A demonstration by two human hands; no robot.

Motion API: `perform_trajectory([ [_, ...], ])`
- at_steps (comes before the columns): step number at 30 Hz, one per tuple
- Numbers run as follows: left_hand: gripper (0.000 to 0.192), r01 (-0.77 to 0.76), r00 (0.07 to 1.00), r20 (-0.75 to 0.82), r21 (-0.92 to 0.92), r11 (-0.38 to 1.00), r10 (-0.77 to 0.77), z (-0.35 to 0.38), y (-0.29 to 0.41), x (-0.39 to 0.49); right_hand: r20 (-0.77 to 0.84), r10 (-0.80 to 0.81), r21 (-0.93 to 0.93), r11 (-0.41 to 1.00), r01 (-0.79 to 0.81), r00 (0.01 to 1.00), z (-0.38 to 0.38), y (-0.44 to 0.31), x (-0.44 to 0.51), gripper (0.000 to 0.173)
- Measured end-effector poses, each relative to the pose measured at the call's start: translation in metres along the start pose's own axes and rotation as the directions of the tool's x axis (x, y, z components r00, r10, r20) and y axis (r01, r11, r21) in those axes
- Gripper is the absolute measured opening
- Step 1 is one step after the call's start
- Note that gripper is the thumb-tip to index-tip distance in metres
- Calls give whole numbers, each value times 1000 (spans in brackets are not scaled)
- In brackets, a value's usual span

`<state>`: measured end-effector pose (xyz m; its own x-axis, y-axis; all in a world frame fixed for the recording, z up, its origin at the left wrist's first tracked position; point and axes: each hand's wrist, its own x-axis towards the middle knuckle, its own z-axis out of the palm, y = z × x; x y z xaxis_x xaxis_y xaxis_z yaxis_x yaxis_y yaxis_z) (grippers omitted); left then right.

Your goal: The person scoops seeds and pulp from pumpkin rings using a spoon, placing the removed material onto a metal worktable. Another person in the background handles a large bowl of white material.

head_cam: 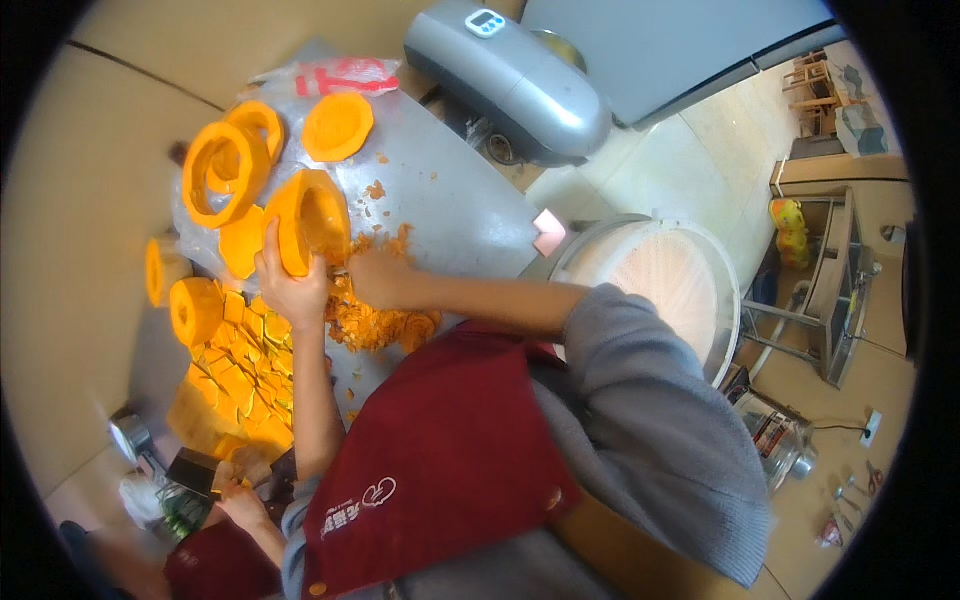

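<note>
My left hand grips the lower rim of a hollow, peeled pumpkin section, tilted with its opening toward the right. Close beside that opening is my right hand, blurred and curled, over a heap of stringy pumpkin pulp and seeds. Whether it holds a tool is hard to make out. Behind the held section, two peeled pumpkin rings overlap on a plastic bag. A flat pumpkin slab and a round pumpkin end piece lie near them on the metal table.
Many cut pumpkin pieces are piled at left, beside another pumpkin chunk. At lower left a co-worker's hand is near a dark cleaver blade. A grey stand mixer and a round white-rimmed tub flank the table.
</note>
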<state>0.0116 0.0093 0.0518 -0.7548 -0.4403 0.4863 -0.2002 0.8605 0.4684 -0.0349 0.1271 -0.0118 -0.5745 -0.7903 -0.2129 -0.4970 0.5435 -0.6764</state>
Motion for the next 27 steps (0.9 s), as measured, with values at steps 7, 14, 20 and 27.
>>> perform_trajectory([
  [7,57,-64,997,-44,-74,995,61,1,-11,-2,-330,-111,-137,988,69,937,-52,1,48,12],
  [14,56,-85,994,-71,-76,993,80,5,-15,-1,45,-123,24,992,122,991,-17,-7,15,13],
  [20,55,-69,997,-51,-131,989,63,4,-15,-3,-309,-115,-138,988,75,944,-34,-4,49,16],
  [27,54,-97,991,-105,-117,988,85,3,-13,-4,146,-95,22,995,92,985,-22,-8,30,15],
])
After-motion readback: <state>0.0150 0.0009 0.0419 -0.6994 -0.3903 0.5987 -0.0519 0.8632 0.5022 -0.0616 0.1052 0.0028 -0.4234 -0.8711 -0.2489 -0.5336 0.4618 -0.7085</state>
